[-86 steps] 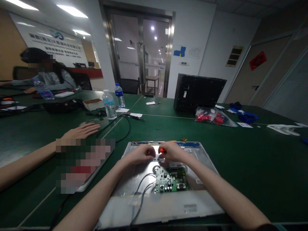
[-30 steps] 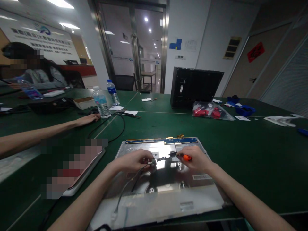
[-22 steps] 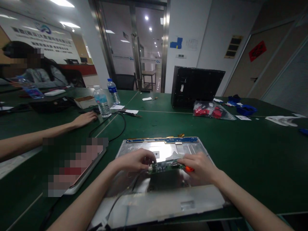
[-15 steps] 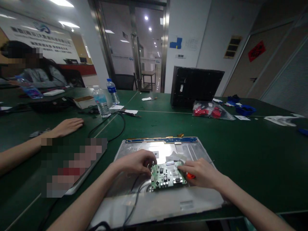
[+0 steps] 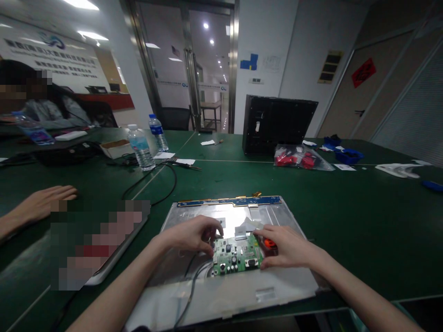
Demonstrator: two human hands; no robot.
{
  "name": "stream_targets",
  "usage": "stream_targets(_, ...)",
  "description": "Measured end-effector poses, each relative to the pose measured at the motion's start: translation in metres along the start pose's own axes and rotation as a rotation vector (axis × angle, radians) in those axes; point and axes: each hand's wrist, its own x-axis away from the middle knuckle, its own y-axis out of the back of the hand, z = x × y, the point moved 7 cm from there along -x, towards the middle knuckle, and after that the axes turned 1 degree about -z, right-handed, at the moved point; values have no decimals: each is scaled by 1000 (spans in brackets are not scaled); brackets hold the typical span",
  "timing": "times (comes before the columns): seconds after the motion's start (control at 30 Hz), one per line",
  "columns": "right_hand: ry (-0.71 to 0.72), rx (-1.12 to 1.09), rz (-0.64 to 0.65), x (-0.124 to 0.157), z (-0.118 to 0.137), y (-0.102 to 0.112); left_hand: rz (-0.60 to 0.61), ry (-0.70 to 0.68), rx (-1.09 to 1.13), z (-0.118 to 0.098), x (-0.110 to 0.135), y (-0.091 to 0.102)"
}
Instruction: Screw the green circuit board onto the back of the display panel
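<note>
A silver metal display panel (image 5: 277, 216) lies face down on the green table in front of me. A small green circuit board (image 5: 236, 255) lies flat on its middle. My left hand (image 5: 188, 236) is curled at the board's left edge, fingertips on it. My right hand (image 5: 287, 246) presses the board's right edge and keeps a small orange-handled tool (image 5: 269, 242) tucked under the fingers. Black and grey cables (image 5: 194, 276) run from the board toward the near edge. A blue strip board (image 5: 230, 201) lines the panel's far edge.
Another person's hand (image 5: 41, 203) rests flat at the left, beside a second panel (image 5: 114, 258). Two water bottles (image 5: 140, 147), a black monitor housing (image 5: 277, 124), a bag of red parts (image 5: 301, 159) and blue parts (image 5: 346, 154) stand farther back. A seated person is at the far left.
The circuit board was lifted and stood on edge a second ago; it has been turned and laid flat, components up. The neighbour's hand has drawn back toward the left.
</note>
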Motion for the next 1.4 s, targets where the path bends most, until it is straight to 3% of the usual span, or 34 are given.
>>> stream_targets(0.37, 10, -11, -13, -2, 2, 5, -13, 11, -2, -2, 1, 0)
stream_targets(0.47, 7, -82, -161, -2, 2, 24, -8, 17, -9, -1, 0, -1)
stream_targets(0.6, 76, -258, -533, 4, 7, 72, 2, 22, -1, 3, -3, -3)
stream_targets(0.67, 82, -480, -656, 5, 5, 90, 6, 32, 9, 5, -3, -4)
stream_targets(0.77, 105, -933, -704, -5, 0, 98, 16, 50, 20, 5, -3, -4)
stream_targets(0.9, 83, -1245, -664, -35, -7, 85, 12, 71, 20, 0, -2, -2)
stream_targets(1.07, -171, -1546, -507, -66, -27, 30, 7, 53, 6, 0, -1, -2)
stream_targets(1.17, -198, -1603, -454, -70, -32, 6, 2, 22, 40, 3, -1, 0)
stream_targets(1.27, -184, -1634, -438, -69, -33, -3, -134, 9, 33, 5, -2, 15)
stream_targets(1.4, -143, -1660, -485, -68, -35, 2, -373, 84, -119, 14, -1, 39)
